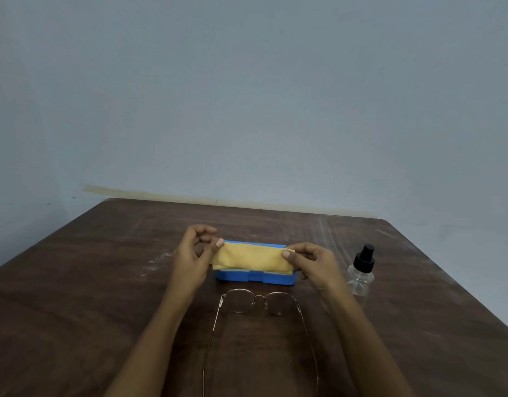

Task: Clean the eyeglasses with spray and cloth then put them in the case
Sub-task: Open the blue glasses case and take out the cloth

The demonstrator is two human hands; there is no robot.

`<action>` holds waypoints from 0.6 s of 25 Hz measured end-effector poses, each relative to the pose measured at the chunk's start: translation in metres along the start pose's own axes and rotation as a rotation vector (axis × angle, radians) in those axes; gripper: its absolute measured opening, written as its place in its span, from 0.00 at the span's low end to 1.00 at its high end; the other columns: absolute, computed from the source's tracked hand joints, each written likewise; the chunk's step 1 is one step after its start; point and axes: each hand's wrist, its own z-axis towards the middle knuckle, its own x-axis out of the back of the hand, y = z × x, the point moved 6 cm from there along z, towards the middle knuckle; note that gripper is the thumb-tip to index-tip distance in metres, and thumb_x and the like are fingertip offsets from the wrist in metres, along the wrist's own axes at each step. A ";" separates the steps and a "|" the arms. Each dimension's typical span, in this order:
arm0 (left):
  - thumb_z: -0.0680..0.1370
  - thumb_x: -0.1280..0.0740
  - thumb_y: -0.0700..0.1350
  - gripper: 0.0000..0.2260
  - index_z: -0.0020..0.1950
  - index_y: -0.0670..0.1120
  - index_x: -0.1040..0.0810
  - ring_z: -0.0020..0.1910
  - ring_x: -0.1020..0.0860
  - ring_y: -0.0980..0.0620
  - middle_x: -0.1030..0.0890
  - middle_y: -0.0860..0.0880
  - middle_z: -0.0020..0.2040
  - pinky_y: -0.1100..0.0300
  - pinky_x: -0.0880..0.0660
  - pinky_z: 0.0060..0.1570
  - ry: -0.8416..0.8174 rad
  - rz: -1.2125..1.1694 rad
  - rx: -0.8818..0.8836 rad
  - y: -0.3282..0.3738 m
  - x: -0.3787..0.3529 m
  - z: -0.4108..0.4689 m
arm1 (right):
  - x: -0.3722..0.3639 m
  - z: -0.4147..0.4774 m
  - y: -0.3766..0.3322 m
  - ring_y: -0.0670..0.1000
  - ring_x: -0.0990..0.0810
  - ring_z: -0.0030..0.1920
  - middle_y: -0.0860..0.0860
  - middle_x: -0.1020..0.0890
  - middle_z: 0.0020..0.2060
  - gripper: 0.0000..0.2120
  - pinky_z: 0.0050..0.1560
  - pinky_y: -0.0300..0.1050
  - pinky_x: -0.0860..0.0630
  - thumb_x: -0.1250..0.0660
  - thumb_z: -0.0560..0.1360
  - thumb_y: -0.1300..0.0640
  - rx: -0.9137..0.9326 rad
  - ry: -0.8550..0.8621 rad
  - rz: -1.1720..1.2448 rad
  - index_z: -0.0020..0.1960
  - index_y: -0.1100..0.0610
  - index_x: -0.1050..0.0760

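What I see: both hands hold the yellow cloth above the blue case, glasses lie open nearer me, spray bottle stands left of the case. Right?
No: the head view shows the spray bottle standing right of the case. The rest holds.

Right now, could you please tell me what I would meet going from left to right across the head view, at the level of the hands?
Left hand → yellow cloth → right hand → spray bottle. The blue case and eyeglasses overlap the middle, so I leave them out.

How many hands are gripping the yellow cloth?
2. The left hand pinches the yellow cloth at its left end, the right hand at its right end, above the blue case.
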 end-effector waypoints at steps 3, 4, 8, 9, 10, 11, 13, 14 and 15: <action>0.72 0.31 0.39 0.11 0.42 0.54 0.28 0.41 0.23 0.55 0.22 0.51 0.39 0.56 0.26 0.38 0.049 0.002 0.043 0.006 -0.003 -0.001 | -0.002 0.001 -0.002 0.47 0.25 0.39 0.53 0.21 0.38 0.05 0.30 0.28 0.30 0.32 0.72 0.64 0.017 -0.031 -0.066 0.39 0.55 0.23; 0.71 0.30 0.39 0.11 0.42 0.54 0.28 0.41 0.23 0.56 0.22 0.51 0.39 0.56 0.25 0.38 0.056 0.013 0.046 0.009 -0.004 -0.001 | -0.003 0.001 -0.003 0.46 0.25 0.39 0.53 0.21 0.38 0.06 0.29 0.28 0.30 0.32 0.72 0.64 0.019 -0.037 -0.068 0.39 0.55 0.23; 0.70 0.29 0.38 0.11 0.42 0.52 0.27 0.42 0.22 0.54 0.21 0.50 0.39 0.55 0.22 0.41 0.043 0.022 0.054 0.016 -0.010 -0.002 | -0.004 0.001 -0.007 0.49 0.24 0.37 0.56 0.21 0.37 0.07 0.32 0.39 0.26 0.33 0.73 0.66 0.043 -0.042 0.058 0.41 0.55 0.23; 0.69 0.29 0.38 0.11 0.42 0.52 0.27 0.42 0.21 0.55 0.21 0.51 0.39 0.57 0.22 0.41 0.032 0.016 0.053 0.019 -0.013 -0.003 | -0.005 0.000 -0.010 0.50 0.24 0.37 0.57 0.22 0.37 0.07 0.33 0.40 0.25 0.34 0.73 0.67 0.067 -0.053 0.088 0.43 0.55 0.23; 0.69 0.29 0.38 0.11 0.41 0.52 0.27 0.41 0.21 0.56 0.21 0.52 0.39 0.59 0.22 0.40 0.017 0.012 0.052 0.022 -0.016 -0.005 | -0.007 -0.002 -0.013 0.50 0.23 0.36 0.59 0.23 0.37 0.08 0.33 0.41 0.25 0.34 0.73 0.67 0.092 -0.071 0.105 0.44 0.55 0.23; 0.69 0.28 0.39 0.11 0.41 0.52 0.27 0.40 0.21 0.57 0.21 0.52 0.39 0.62 0.22 0.39 -0.003 0.010 0.046 0.025 -0.020 -0.007 | -0.009 -0.003 -0.016 0.49 0.23 0.36 0.59 0.23 0.37 0.08 0.34 0.41 0.24 0.34 0.73 0.67 0.117 -0.089 0.108 0.45 0.55 0.23; 0.69 0.28 0.40 0.10 0.41 0.52 0.26 0.39 0.21 0.59 0.20 0.53 0.39 0.66 0.22 0.37 -0.045 0.016 0.044 0.029 -0.028 -0.012 | -0.015 -0.006 -0.021 0.46 0.21 0.36 0.55 0.21 0.36 0.08 0.34 0.38 0.24 0.34 0.73 0.66 0.154 -0.126 0.088 0.45 0.55 0.22; 0.70 0.29 0.40 0.09 0.42 0.51 0.26 0.39 0.21 0.59 0.20 0.53 0.39 0.67 0.23 0.37 -0.062 0.019 0.047 0.030 -0.031 -0.014 | -0.018 -0.008 -0.023 0.43 0.21 0.35 0.53 0.20 0.36 0.07 0.34 0.36 0.24 0.34 0.73 0.66 0.167 -0.141 0.073 0.45 0.55 0.22; 0.70 0.29 0.40 0.09 0.42 0.51 0.26 0.40 0.21 0.58 0.20 0.53 0.40 0.68 0.23 0.37 -0.077 0.015 0.051 0.030 -0.034 -0.016 | -0.021 -0.009 -0.024 0.43 0.21 0.35 0.51 0.20 0.36 0.07 0.34 0.35 0.24 0.34 0.73 0.66 0.179 -0.155 0.056 0.45 0.55 0.22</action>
